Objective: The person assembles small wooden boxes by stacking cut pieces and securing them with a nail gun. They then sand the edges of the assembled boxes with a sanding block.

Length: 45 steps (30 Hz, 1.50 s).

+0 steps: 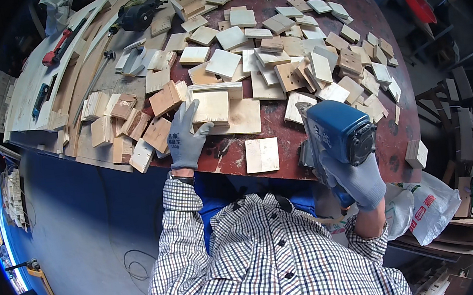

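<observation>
My left hand (184, 137), in a grey glove, is at the left front corner of a small plywood block (210, 109). Its fingers lie along the block's left side, with the thumb at the front edge. A plywood strip (230, 89) stands behind the block, and a flat plywood piece (246, 116) lies to its right. My right hand (356, 181), also gloved, is wrapped round the handle of a blue nail gun (335, 128) at the table's front right. The gun's nose is apart from the block. Nearer me lies a pale two-part wooden square (262, 155).
Many loose plywood squares (223, 63) cover the dark red table (232, 160). Stacked wood blocks (123, 110) stand left of my left hand. Beyond them are a red-and-black tool (57, 48) and long boards (81, 66). A white plastic bag (436, 207) hangs at right.
</observation>
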Each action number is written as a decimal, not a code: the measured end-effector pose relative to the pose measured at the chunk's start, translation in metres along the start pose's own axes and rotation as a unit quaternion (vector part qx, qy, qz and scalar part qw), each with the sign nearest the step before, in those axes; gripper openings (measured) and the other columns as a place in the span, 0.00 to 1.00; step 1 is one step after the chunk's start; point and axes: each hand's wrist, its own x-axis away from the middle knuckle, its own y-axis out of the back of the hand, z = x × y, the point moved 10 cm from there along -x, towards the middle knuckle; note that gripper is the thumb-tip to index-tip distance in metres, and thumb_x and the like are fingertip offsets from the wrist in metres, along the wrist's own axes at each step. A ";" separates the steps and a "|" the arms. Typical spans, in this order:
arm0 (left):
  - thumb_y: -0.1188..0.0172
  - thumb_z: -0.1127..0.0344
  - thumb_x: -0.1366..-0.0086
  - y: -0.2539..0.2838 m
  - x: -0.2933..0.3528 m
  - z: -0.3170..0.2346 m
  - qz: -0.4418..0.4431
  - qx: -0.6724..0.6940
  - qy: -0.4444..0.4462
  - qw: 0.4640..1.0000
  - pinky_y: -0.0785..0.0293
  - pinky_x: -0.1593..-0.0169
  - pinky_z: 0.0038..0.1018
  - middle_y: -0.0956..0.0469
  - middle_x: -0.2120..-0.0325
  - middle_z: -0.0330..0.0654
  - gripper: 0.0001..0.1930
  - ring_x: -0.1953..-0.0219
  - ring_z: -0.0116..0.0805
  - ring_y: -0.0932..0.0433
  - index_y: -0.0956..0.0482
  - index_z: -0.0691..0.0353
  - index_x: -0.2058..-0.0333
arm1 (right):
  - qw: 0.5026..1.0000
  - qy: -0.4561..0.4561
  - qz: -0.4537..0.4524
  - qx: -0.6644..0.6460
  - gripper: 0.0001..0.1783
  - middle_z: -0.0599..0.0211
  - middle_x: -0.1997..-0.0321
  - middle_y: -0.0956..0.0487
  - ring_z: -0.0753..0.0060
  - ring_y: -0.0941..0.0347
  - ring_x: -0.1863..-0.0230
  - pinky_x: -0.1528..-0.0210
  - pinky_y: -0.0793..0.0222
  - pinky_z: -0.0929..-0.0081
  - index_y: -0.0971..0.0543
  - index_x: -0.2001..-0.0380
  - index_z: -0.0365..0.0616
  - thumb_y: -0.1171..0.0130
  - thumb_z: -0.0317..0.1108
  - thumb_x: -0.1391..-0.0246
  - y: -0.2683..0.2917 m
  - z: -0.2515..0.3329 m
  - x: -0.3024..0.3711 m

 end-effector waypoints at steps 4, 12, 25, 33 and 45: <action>0.20 0.57 0.45 0.003 0.003 -0.007 0.015 0.010 -0.020 1.000 0.23 0.38 0.38 0.21 0.41 0.52 0.32 0.40 0.51 0.21 0.17 0.57 0.42 | 0.999 -0.037 0.010 -0.023 0.13 0.68 0.71 0.16 0.79 0.20 0.76 0.74 0.24 0.77 0.16 0.57 0.40 0.29 0.35 0.43 -0.009 0.007 -0.006; 0.22 0.58 0.42 0.010 0.022 -0.020 -0.023 0.011 -0.006 1.000 0.24 0.36 0.41 0.23 0.39 0.52 0.34 0.38 0.52 0.23 0.21 0.59 0.37 | 1.000 -0.006 0.021 -0.002 0.12 0.68 0.71 0.16 0.79 0.21 0.74 0.69 0.23 0.76 0.15 0.60 0.39 0.30 0.35 0.44 -0.014 0.015 -0.020; 0.25 0.50 0.40 0.004 0.023 -0.010 -0.028 0.040 0.010 0.999 0.25 0.35 0.42 0.25 0.36 0.57 0.28 0.35 0.55 0.24 0.16 0.59 0.45 | 0.972 0.073 0.204 0.086 0.17 0.72 0.74 0.21 0.83 0.26 0.81 0.79 0.31 0.80 0.18 0.54 0.40 0.32 0.39 0.41 -0.103 0.072 -0.107; 0.24 0.56 0.41 0.007 0.022 -0.014 -0.036 0.027 -0.009 0.999 0.21 0.39 0.41 0.23 0.38 0.58 0.25 0.38 0.56 0.21 0.16 0.58 0.47 | 0.952 0.077 0.237 0.178 0.21 0.74 0.73 0.20 0.82 0.24 0.74 0.68 0.27 0.77 0.16 0.56 0.42 0.33 0.48 0.43 -0.136 0.062 -0.144; 0.23 0.55 0.42 0.003 0.024 -0.012 -0.041 0.019 -0.002 0.999 0.21 0.39 0.43 0.23 0.39 0.59 0.25 0.39 0.57 0.21 0.16 0.58 0.48 | 0.942 0.014 0.263 0.206 0.27 0.60 0.57 0.13 0.67 0.18 0.56 0.45 0.23 0.67 0.17 0.45 0.46 0.34 0.47 0.46 -0.132 0.057 -0.151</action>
